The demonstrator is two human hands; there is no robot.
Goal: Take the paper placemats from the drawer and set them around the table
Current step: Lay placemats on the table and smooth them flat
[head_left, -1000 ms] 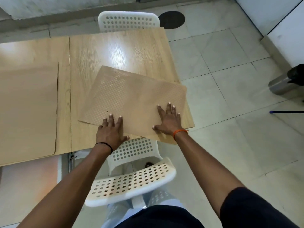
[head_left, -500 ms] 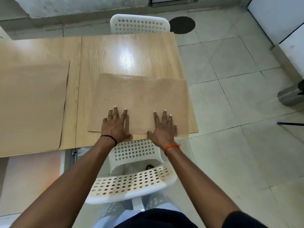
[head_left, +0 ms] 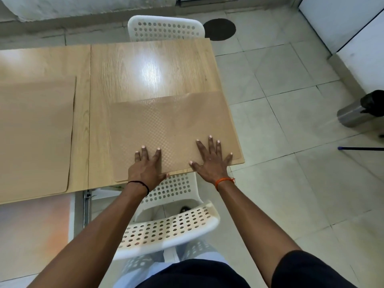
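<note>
Head view: both hands' fingers (head_left: pixel 211 145) spread straight, pressing flat on the placemat (head_left: pixel 172 129).

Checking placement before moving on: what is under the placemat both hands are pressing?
The placemat lies flat on the wooden table, left hand and right hand pressing its near edge. The tabletop beneath is covered, so anything under it cannot be seen.

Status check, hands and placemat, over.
Left hand and right hand flat, pressing placemat at near table edge. Second placemat laid left. Nothing in the way.
</note>
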